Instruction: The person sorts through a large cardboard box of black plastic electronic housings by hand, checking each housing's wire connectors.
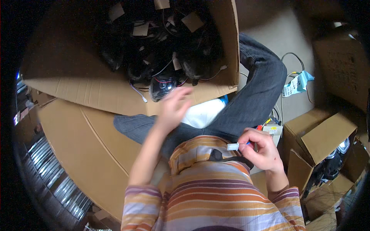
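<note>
1. The right hand [260, 150] pinched a small white marker [234, 146], near the striped shirt [208, 181].
2. The left hand [173, 107], blurred with fingers spread and holding nothing, hovered farther left, before the cardboard box [115, 96] of black headlamps [162, 82].

Pretty dim, soft indoor light. The left hand [175, 106] is smeared with motion blur, the cardboard box [96, 92] interior is murky, and heavy fisheye bending fades into black corners.

Large open brown cardboard box [216, 50], top centre | tan paper tags [192, 21] on its contents | smaller open brown box [323, 134], right | white-and-teal printed label [296, 84], floor, upper right
</note>
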`<state>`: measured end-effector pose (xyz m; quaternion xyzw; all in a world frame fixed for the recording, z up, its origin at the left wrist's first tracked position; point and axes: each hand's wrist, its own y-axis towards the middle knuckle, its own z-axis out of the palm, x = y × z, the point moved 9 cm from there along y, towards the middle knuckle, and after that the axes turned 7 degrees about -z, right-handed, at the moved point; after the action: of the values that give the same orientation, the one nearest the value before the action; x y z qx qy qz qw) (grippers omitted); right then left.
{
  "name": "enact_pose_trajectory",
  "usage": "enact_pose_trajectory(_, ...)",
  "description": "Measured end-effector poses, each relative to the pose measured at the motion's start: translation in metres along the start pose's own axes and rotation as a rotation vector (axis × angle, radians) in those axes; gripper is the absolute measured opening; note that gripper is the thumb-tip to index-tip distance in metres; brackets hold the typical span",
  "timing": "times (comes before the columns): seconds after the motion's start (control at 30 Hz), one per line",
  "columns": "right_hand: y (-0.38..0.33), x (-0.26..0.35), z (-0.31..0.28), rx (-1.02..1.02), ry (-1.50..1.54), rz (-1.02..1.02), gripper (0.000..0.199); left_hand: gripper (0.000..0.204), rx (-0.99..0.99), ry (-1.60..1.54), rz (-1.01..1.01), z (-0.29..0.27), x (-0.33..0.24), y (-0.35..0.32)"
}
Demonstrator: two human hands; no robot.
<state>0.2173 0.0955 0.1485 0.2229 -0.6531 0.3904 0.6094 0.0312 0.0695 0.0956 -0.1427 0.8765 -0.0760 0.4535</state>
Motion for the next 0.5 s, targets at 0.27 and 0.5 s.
enact_pose_trajectory(0.27,-0.004,-0.018,-0.017,-0.088,0.077,0.067,0.004,0.036,0.268,0.513,-0.453,0.16,0.127,0.073)
enact_pose_trajectory(0.5,0.006,-0.018,-0.017,-0.047,0.029,0.053,0.004,0.013,0.237,0.671,-0.381,0.15,0.123,0.077)
